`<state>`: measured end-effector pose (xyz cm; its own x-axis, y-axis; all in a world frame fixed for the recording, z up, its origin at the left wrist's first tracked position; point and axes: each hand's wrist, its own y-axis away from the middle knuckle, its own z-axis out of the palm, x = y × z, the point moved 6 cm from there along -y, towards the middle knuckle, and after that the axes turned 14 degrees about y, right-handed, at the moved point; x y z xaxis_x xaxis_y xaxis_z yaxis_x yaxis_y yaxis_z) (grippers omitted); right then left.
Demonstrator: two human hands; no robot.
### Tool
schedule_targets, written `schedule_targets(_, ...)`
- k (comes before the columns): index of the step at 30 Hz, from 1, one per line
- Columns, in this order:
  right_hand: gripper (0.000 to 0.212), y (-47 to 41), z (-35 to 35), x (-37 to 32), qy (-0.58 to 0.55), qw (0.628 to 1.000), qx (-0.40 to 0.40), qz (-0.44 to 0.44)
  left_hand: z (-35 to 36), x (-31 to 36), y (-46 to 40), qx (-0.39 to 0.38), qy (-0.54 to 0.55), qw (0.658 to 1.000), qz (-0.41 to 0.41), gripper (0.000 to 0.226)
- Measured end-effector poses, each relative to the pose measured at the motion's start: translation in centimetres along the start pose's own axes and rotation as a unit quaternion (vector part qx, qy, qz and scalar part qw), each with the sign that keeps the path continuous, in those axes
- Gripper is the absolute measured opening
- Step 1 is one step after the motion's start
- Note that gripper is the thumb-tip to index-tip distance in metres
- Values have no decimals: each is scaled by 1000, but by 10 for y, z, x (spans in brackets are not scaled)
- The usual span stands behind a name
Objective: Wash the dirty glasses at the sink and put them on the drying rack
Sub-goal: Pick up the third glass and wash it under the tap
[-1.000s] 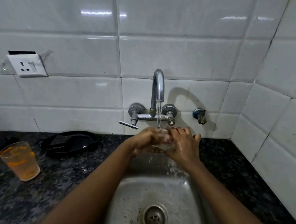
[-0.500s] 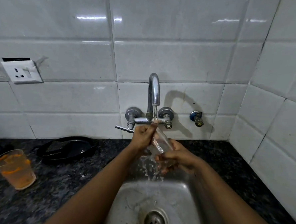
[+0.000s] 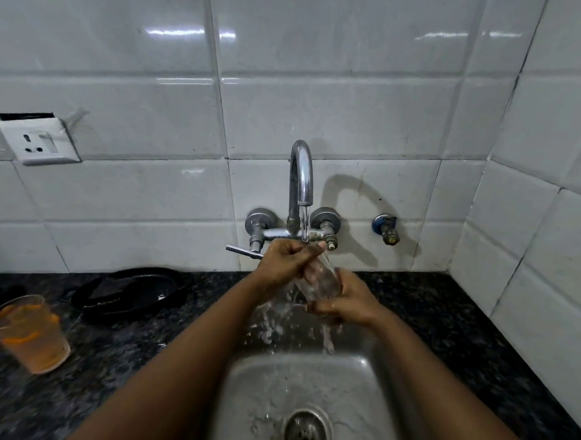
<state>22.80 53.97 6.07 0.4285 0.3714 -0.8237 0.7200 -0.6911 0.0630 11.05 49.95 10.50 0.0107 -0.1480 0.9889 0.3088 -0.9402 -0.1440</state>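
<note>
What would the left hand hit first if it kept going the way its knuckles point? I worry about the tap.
Probably the faucet's mixer body, just beyond the left hand gripping the clear glass; depth is uncertain.

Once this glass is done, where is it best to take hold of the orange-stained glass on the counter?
Probably around the middle of its wall, coming from its right side. The orange-stained glass stands upright on the counter, flaring toward its open rim, with the sink to its right.

Glossy white rectangular wall tiles [image 3: 323, 113]; black speckled granite tabletop [image 3: 446, 324]; silver steel sink [image 3: 356, 394]; chrome tap [image 3: 301, 173]; clear orange-stained plastic glass [image 3: 28, 334]; black round plate [image 3: 135, 290].
</note>
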Motion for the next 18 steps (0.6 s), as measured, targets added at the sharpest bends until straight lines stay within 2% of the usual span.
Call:
schedule_targets(1, 54, -5, -6, -3, 91, 994, 51, -21, 1, 0, -1, -38, -25, 999, -9, 23)
schedule_targets(3, 66, -8, -16, -15, 287, 945, 143, -62, 11, -2, 3, -147, -63, 986, -38, 5)
schedule_targets(5, 66, -7, -24, -25, 388, 898, 185, -89, 26, -6, 13, -249, -116, 961, -31, 30)
schedule_targets(6, 67, -7, -25, -27, 407, 889, 183, -107, 30, -10, 15, -272, -190, 943, -5, 45)
schedule_targets(7, 70, -7, -24, -28, 426, 879, 172, -127, 30, -13, 15, -278, -314, 907, 41, 56)
schedule_targets(8, 71, -9, -21, -28, 449, 868, 156, -142, 29, -15, 15, -272, -469, 835, 96, 63)
schedule_targets(9, 71, -10, -18, -26, 467, 860, 145, -150, 26, -17, 15, -260, -605, 739, 143, 65)
schedule_targets(10, 70, -11, -16, -25, 474, 855, 145, -154, 24, -20, 17, -252, -688, 660, 166, 66)
schedule_targets(11, 68, -12, -16, -24, 473, 854, 150, -153, 23, -23, 19, -251, -731, 610, 175, 68)
schedule_targets(12, 67, -12, -16, -25, 471, 854, 158, -153, 24, -26, 21, -256, -745, 588, 184, 69)
schedule_targets(13, 65, -12, -16, -26, 472, 853, 165, -152, 25, -29, 21, -260, -748, 582, 187, 67)
schedule_targets(14, 63, -12, -17, -25, 472, 852, 170, -149, 27, -33, 20, -255, -724, 617, 176, 64)
schedule_targets(15, 62, -11, -18, -26, 468, 854, 176, -145, 25, -35, 17, -249, -660, 696, 138, 59)
schedule_targets(16, 61, -10, -18, -24, 460, 858, 182, -136, 23, -36, 15, -249, -540, 801, 77, 54)
schedule_targets(17, 58, -10, -19, -22, 452, 864, 188, -118, 21, -34, 15, -248, -376, 893, 7, 47)
schedule_targets(18, 56, -10, -19, -19, 448, 869, 191, -87, 20, -29, 15, -235, -213, 947, -39, 36)
